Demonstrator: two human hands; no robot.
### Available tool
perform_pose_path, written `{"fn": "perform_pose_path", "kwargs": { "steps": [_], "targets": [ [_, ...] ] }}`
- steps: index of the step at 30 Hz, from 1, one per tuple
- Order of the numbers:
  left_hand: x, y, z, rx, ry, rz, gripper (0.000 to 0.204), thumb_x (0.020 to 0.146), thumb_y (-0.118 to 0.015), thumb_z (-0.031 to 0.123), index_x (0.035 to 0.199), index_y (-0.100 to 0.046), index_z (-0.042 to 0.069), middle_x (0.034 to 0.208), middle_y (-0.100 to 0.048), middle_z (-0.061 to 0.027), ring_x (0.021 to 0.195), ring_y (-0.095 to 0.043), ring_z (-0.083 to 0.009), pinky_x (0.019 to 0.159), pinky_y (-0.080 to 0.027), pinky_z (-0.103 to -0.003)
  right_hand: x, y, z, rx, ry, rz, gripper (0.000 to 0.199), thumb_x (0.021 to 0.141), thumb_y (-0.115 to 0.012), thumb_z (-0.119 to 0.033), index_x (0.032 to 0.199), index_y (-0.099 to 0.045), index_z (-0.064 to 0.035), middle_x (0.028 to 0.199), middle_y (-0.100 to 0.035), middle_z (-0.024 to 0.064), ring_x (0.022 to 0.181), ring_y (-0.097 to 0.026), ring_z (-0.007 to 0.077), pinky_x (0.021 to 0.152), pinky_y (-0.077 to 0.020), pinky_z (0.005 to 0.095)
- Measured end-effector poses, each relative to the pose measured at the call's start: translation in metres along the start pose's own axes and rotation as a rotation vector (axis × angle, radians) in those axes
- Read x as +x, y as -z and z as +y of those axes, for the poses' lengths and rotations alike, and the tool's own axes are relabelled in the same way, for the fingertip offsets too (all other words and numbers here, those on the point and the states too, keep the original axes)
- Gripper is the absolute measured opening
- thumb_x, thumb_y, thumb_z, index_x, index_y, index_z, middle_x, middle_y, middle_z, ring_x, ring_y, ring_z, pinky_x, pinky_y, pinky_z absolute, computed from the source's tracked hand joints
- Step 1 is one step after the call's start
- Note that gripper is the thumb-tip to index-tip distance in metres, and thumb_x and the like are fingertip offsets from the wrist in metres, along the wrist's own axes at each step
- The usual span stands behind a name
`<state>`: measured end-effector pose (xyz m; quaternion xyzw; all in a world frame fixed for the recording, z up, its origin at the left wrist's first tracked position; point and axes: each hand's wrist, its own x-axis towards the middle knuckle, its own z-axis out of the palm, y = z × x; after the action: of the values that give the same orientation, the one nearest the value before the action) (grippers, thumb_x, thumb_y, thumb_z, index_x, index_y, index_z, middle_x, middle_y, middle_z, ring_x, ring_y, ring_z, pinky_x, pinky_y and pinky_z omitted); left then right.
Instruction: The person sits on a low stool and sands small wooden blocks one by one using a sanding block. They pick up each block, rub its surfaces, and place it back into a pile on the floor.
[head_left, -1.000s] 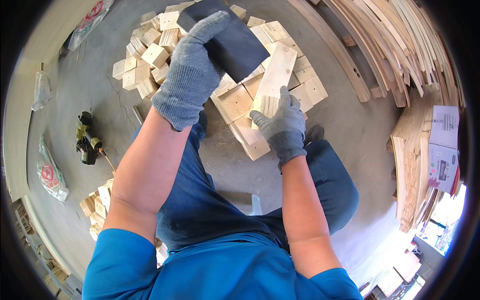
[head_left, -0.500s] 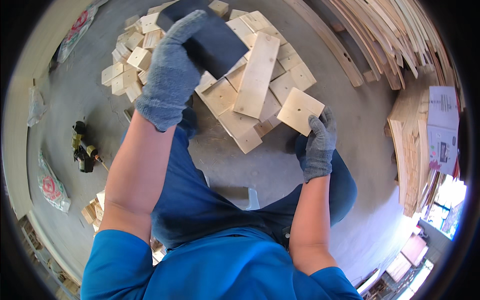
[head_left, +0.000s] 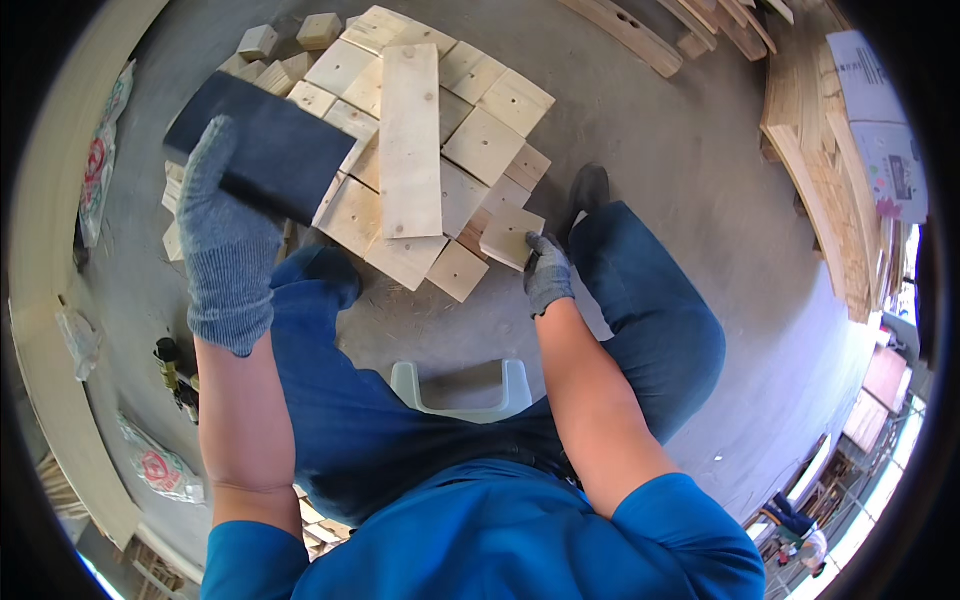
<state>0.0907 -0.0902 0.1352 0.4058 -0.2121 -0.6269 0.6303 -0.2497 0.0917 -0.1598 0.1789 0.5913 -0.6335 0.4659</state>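
My left hand [head_left: 222, 235], in a grey knit glove, is closed on a flat dark sheet [head_left: 275, 145]. The sheet covers part of the left side of a stack of square wooden blocks [head_left: 495, 147], many with a small hole. My right hand [head_left: 548, 275], also gloved, pinches a square wooden block [head_left: 512, 234] by its near edge. That block is at the stack's near right corner; whether it touches the blocks below cannot be told. A long wooden board [head_left: 411, 140] lies across the top of the stack.
A pale plastic stool [head_left: 460, 408] shows between my legs. A cordless drill [head_left: 172, 375] lies on the floor at left, near plastic bags [head_left: 160, 465]. Stacked timber [head_left: 805, 150] and a printed carton [head_left: 880, 130] are at right. Loose blocks [head_left: 258, 42] lie at the far left.
The whole view has shifted. My right hand has brought its square block in from the right, against the stack's near right edge. The left hand and dark sheet have moved left and nearer.
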Motion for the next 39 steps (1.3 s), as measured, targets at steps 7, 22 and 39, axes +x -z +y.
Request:
{"fn": "perform_pose_path", "kwargs": {
  "steps": [7,22,39],
  "targets": [
    [-0.01,-0.033,-0.018,0.135,0.061,0.019,0.053,0.108,-0.061,0.021,0.152,-0.051,-0.008,0.15,-0.059,-0.0318,0.141,-0.059,-0.0465,0.122,-0.047,-0.058,0.035,0.037,0.036,-0.012,-0.178,-0.211,0.035,0.09,-0.076,-0.006,0.124,-0.071,-0.0102,0.117,-0.074,0.0046,0.109,-0.07,0.0245,0.098,-0.0529,0.0398],
    [-0.021,-0.033,-0.021,0.112,0.153,-0.222,0.046,0.106,-0.065,0.015,0.147,-0.059,-0.005,0.147,-0.064,-0.0275,0.142,-0.061,-0.0396,0.117,-0.054,-0.055,0.051,0.018,0.053,-0.376,-0.254,-0.224,0.033,0.097,-0.07,-0.008,0.13,-0.068,-0.0038,0.126,-0.074,0.0105,0.118,-0.07,0.0296,0.107,-0.0527,0.0445],
    [-0.014,-0.016,-0.022,0.108,0.069,-0.105,0.033,0.1,-0.073,0.007,0.13,-0.069,-0.005,0.134,-0.071,-0.0241,0.129,-0.07,-0.0375,0.115,-0.056,-0.051,0.01,0.024,0.055,-0.44,-0.293,-0.014,0.024,0.093,-0.07,-0.024,0.114,-0.07,-0.0124,0.109,-0.07,0.0035,0.106,-0.064,0.028,0.083,-0.046,0.0483]
  ]
}}
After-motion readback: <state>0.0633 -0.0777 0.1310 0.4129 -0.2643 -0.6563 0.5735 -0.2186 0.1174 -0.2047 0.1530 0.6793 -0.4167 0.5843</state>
